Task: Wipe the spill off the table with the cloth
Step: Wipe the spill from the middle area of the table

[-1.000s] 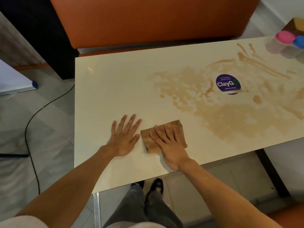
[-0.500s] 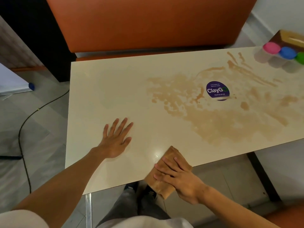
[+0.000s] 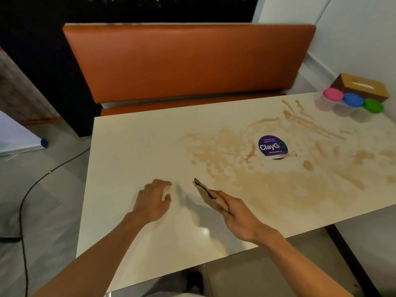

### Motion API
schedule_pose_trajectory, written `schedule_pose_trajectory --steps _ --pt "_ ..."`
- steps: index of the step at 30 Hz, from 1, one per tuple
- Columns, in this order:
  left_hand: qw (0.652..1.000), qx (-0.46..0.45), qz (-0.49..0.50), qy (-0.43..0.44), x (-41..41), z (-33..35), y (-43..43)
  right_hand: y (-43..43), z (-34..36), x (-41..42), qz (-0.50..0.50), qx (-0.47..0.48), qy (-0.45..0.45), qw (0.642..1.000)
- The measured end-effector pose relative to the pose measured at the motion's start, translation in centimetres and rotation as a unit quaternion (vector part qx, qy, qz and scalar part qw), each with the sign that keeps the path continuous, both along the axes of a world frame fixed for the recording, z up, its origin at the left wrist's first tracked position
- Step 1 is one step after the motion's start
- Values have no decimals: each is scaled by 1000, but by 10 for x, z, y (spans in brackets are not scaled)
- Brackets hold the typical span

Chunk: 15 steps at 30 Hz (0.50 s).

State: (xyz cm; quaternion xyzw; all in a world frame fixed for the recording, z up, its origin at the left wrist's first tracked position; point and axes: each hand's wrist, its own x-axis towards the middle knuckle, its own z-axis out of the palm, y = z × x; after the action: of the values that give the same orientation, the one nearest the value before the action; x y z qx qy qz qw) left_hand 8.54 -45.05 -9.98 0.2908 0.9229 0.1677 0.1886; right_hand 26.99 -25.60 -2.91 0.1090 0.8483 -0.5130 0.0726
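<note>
A wide light-brown spill (image 3: 274, 181) covers the middle and right of the cream table (image 3: 132, 151). My right hand (image 3: 237, 215) holds the folded brown cloth (image 3: 203, 190) edge-on, lifted above the table just left of the spill, fingers and thumb clamped along it. My left hand (image 3: 154, 200) rests on the table to the left of the cloth, fingers bent with the tips on the surface.
A round purple ClayGo sticker (image 3: 272, 146) lies within the spill. Pink (image 3: 332, 94), blue (image 3: 353, 99) and green (image 3: 373, 105) lidded cups and a wooden tissue box (image 3: 362, 85) stand at the far right corner. An orange bench (image 3: 188, 61) runs behind the table. A black cable (image 3: 32, 189) crosses the floor at left.
My right hand brought the cloth from the table's near edge back up over the table and turned it on edge. My left hand's fingers went from flat to bent.
</note>
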Motion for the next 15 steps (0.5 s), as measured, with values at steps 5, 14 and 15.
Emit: schedule_pose_trajectory --steps 5,14,15 --pt "999 45 17 -11 -31 21 28 25 12 -47 -70 -54 47 995" --pt "999 32 17 -27 -91 5 50 71 28 -128 -72 -98 95 988" --pt "999 32 23 -24 -97 1 53 79 29 -139 -68 -91 91 989"
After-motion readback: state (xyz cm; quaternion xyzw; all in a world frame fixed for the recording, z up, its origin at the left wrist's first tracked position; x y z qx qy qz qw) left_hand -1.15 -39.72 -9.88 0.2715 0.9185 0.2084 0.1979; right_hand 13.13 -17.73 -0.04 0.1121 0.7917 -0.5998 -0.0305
